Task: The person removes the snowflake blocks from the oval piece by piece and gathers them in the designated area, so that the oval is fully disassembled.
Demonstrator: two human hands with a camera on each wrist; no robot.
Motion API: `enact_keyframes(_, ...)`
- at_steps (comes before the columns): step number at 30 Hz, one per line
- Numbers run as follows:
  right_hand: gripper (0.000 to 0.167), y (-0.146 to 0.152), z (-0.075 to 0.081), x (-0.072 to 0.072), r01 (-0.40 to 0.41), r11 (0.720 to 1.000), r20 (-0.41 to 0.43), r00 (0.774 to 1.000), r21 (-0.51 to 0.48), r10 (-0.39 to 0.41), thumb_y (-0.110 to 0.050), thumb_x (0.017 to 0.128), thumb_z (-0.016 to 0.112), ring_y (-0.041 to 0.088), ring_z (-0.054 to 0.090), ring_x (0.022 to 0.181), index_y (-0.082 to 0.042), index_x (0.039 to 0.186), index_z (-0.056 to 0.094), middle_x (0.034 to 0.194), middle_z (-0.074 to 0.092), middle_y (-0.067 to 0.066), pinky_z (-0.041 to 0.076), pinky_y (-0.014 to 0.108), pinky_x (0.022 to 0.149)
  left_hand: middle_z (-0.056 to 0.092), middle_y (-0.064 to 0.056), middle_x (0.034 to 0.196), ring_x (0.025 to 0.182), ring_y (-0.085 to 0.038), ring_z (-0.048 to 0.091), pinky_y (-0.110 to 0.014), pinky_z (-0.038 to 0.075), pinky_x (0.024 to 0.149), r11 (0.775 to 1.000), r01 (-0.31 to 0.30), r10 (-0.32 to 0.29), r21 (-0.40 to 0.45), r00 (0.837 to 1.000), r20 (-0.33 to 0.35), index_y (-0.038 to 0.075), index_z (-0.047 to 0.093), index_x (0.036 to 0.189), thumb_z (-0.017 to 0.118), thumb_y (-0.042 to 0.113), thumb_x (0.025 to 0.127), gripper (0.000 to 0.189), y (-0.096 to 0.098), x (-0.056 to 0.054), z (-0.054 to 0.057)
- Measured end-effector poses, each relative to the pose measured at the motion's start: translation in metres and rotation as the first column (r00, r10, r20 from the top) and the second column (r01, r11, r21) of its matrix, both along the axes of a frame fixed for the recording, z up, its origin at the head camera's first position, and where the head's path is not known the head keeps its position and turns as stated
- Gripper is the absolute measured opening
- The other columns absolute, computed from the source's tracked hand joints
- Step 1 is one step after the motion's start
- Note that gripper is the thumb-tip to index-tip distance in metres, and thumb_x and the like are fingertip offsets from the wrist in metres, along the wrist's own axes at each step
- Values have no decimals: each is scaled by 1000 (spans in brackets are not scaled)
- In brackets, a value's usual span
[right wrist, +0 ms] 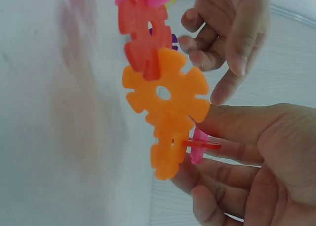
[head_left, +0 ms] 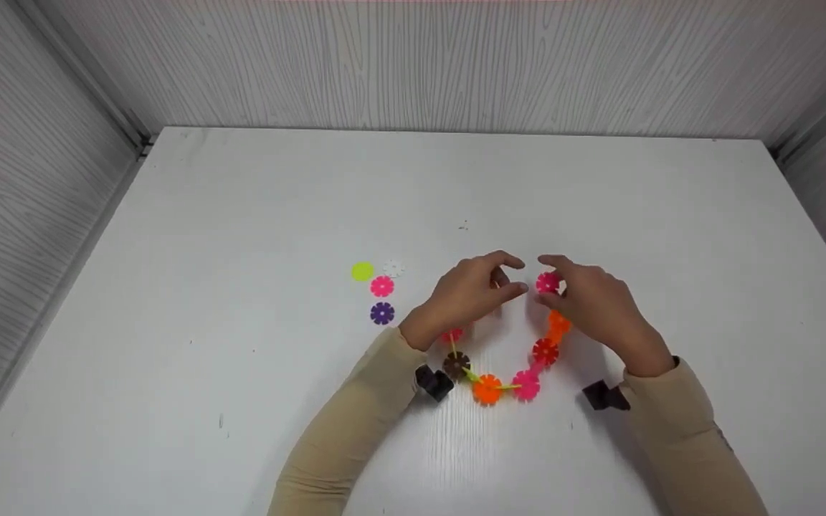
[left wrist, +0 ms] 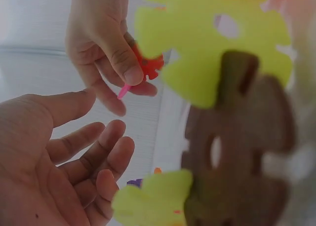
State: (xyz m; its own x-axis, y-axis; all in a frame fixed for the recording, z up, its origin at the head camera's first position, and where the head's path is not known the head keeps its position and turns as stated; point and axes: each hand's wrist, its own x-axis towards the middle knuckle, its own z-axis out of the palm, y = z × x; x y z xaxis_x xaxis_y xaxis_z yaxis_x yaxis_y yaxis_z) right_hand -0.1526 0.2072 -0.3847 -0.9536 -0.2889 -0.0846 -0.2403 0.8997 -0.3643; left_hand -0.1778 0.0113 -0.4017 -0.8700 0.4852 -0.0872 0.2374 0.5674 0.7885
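Observation:
A chain of interlocking snowflake discs, in orange, pink, red, yellow and brown, hangs in a U between the hands; an orange disc (head_left: 487,390) sits near its low point. My right hand (head_left: 596,301) pinches the chain's right end, where a pink disc (head_left: 546,282) joins a red one (left wrist: 151,64). Facing it, my left hand (head_left: 467,290) has its fingers loosely bent, with nothing between thumb and fingertips. The brown disc (left wrist: 237,157) and yellow discs are close to the left wrist. Under the left hand, part of the chain is hidden in the head view.
Left of the hands, loose pieces lie on the white table (head_left: 169,287): a yellow-green disc (head_left: 362,271), a white disc (head_left: 393,269), a pink disc (head_left: 382,286) and a purple disc (head_left: 382,313). Wood-grain panels (head_left: 384,64) border the table's back and sides.

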Motion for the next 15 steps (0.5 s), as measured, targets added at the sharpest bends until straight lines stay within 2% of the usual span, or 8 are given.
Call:
enact_keyframes(6, 67, -8, -1, 4, -58, 998, -93, 994, 13, 59, -16, 84, 74, 20, 58, 67, -7, 143, 43, 87, 69, 13, 55, 35, 61, 68, -3, 99, 82, -13, 58, -20, 48, 64, 999, -19, 15, 48, 998, 65, 16, 62, 125, 62, 29, 94, 34, 5, 2, 0)
enact_keyframes(10, 67, -11, -1, 6, -86, 996, -127, 988, 29, 89, -13, 84, 74, 21, 57, 66, -8, 144, 42, 82, 67, 12, 55, 36, 62, 68, -2, 98, 77, -12, 59, -21, 48, 63, 998, -30, 26, 47, 996, 81, 19, 62, 123, 62, 28, 94, 31, 6, 3, -1)
enact_keyframes(15, 67, -14, -1, 8, -110, 993, -191, 974, 51, 118, -12, 83, 74, 19, 56, 63, -8, 143, 44, 76, 66, 10, 53, 35, 59, 69, -2, 96, 69, -12, 58, -21, 47, 62, 998, -49, 46, 42, 997, 67, 17, 63, 123, 63, 25, 93, 30, 7, 2, -3)
